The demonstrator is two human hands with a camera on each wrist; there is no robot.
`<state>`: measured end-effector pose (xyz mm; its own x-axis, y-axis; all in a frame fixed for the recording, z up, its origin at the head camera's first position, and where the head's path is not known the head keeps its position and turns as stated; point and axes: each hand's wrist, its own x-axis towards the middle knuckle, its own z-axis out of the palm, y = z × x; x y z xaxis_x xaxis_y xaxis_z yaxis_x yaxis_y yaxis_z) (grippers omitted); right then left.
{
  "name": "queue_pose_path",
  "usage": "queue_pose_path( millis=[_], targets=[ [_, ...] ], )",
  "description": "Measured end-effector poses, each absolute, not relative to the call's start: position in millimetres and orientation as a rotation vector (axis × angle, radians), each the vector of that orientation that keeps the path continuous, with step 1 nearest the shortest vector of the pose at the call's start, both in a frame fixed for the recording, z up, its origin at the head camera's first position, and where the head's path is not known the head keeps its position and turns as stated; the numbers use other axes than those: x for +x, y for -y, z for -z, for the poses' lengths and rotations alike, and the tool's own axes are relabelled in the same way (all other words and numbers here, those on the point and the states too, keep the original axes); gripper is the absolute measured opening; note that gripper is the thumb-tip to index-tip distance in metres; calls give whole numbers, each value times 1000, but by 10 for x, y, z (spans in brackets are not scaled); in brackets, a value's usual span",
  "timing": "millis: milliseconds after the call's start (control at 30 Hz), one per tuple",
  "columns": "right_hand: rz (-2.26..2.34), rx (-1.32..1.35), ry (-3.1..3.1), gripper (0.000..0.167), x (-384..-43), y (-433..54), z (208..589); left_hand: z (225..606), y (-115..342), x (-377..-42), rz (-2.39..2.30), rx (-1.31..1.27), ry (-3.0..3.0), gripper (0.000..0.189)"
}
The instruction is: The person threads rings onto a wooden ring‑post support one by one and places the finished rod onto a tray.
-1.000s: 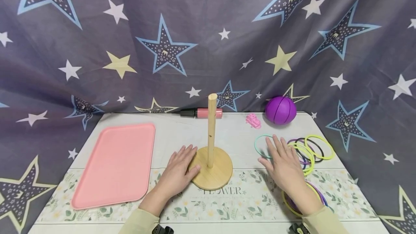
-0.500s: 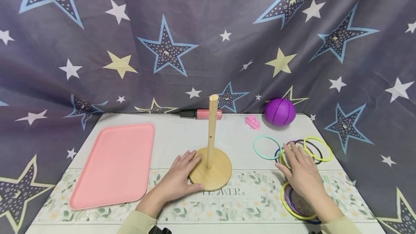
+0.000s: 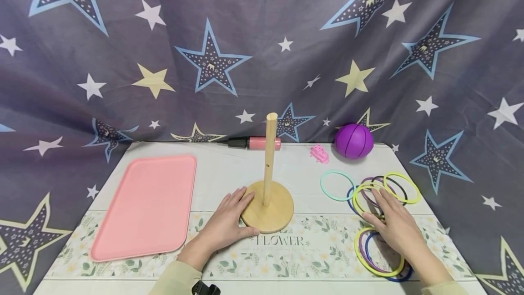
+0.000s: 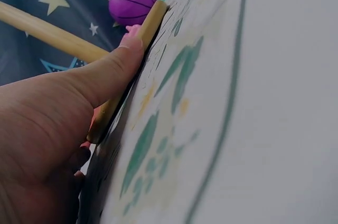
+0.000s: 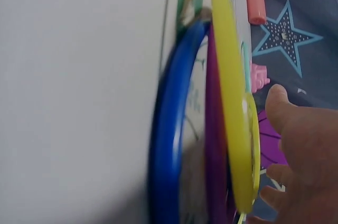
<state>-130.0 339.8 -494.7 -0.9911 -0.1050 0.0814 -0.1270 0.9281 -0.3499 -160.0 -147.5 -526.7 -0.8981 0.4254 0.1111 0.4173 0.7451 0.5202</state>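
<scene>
The wooden peg stand point(image 3: 268, 216), an upright pole on a round base, stands mid-table. My left hand point(image 3: 225, 222) holds the left side of its base, thumb toward the front and fingers farther back. In the left wrist view, the thumb point(image 4: 113, 68) lies along the base's edge. My right hand point(image 3: 398, 229) is over the right side of the table, its fingers extended and fingertips overlapping a loose cluster of rings. A yellow ring point(image 3: 356, 247) tops the nearer stack, with purple and blue ones beneath; the blue ring point(image 5: 171, 129) shows large in the right wrist view.
A pink tray point(image 3: 149, 208) lies at the left. Along the back are a pink-and-black cylinder point(image 3: 264, 143), a small pink toy point(image 3: 319, 154) and a purple ball point(image 3: 354, 141). A teal ring point(image 3: 321, 185) lies left of the cluster. A star-patterned curtain point(image 3: 229, 104) hangs behind.
My right hand has moved right and nearer to me, uncovering the teal ring and more of the others. The peg stand has shifted slightly away from me, with my left hand at its base.
</scene>
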Motion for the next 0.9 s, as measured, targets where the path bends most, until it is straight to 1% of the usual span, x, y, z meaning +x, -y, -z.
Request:
queue_pose_path(
  millis=[167,267,500,900],
  targets=[
    [-620,121,3062,90,-1296,-3487,4951,5281,1455,-1637,-882,642,-2944,107],
    [-656,117,3035,89,-1278,-3552,4972,5294,1449,-1664,-876,630,-2960,107],
    [-779,178,2953,82,-1225,-3688,5044,5319,1456,-1710,-870,631,-2995,107],
    [-763,146,2897,72,-1070,-3856,5103,5312,1462,-1759,-868,667,-2985,100]
  ],
)
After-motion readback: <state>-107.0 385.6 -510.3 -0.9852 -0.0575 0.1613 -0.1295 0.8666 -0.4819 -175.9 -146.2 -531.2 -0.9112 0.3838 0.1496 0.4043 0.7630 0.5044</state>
